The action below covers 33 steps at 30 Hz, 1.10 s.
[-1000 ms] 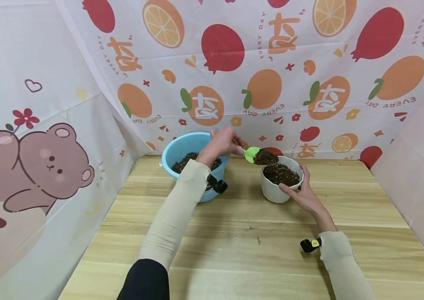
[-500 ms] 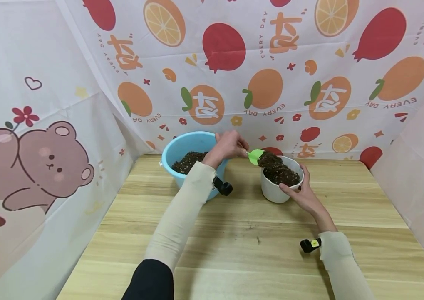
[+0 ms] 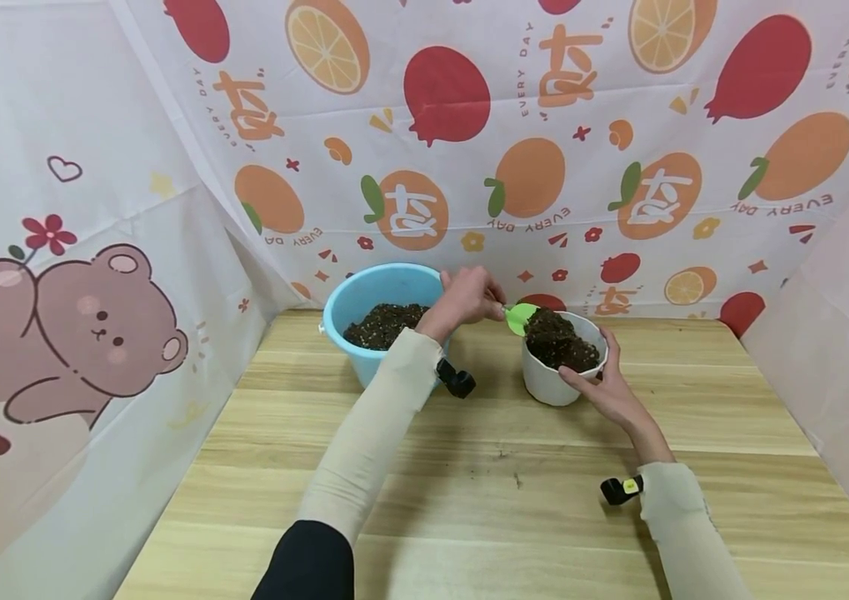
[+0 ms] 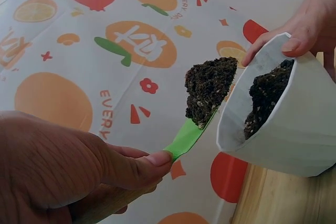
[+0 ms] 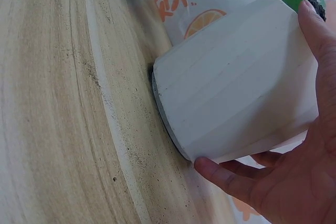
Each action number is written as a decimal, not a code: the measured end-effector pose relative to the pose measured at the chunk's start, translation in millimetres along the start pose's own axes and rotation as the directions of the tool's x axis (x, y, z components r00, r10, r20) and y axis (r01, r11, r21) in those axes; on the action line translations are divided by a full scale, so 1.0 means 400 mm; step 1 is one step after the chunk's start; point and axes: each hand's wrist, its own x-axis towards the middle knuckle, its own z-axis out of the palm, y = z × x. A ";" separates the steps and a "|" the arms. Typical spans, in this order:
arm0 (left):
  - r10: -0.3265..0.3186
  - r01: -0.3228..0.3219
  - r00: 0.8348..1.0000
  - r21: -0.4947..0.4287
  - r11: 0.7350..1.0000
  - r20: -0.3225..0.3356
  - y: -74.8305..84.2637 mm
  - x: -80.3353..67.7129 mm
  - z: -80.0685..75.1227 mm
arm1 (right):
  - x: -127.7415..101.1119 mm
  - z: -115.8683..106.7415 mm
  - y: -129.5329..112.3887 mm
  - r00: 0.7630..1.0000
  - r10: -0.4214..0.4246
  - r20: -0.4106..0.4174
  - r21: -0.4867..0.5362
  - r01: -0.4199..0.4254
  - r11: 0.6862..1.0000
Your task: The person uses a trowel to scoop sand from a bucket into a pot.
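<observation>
My left hand [image 3: 469, 296] grips a small green trowel [image 3: 520, 318], whose wooden handle shows below the fingers in the left wrist view. Dark soil [image 4: 210, 87] is heaped on the blade, level with the rim of a white flowerpot [image 3: 553, 390]. Soil [image 3: 581, 354] partly fills the pot. With thumb near the rim and fingers round the side, my right hand [image 3: 611, 392] holds the pot, which stands upright on the table. Left of it, under my left forearm, is a blue bucket [image 3: 345, 304] with more soil [image 3: 382, 327] inside.
The wooden table [image 3: 506, 517] carries a few soil crumbs [image 3: 517, 481] in front of the pot. A fruit-printed cloth [image 3: 446, 167] hangs close behind bucket and pot. A bear-printed cloth [image 3: 34, 192] closes the left side.
My left hand has moved right and slightly down, bringing the loaded trowel from beside the pot to over its left rim. The right hand and pot have stayed put.
</observation>
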 end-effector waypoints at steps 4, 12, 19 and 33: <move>0.002 -0.002 1.000 -0.001 1.000 0.001 0.005 0.002 0.011 | -0.001 0.000 0.001 1.000 -0.003 0.000 0.002 0.003 1.000; 0.001 -0.001 1.000 -0.009 1.000 0.007 0.013 0.002 0.022 | 0.000 -0.004 0.003 1.000 -0.007 0.005 0.008 0.007 1.000; 0.006 -0.005 1.000 0.007 1.000 -0.008 0.017 0.003 0.033 | 0.001 -0.005 0.002 1.000 0.003 0.006 -0.001 -0.003 1.000; 0.012 -0.011 1.000 0.025 1.000 -0.019 0.014 0.006 0.056 | -0.003 0.000 -0.002 1.000 -0.002 -0.002 -0.018 0.002 1.000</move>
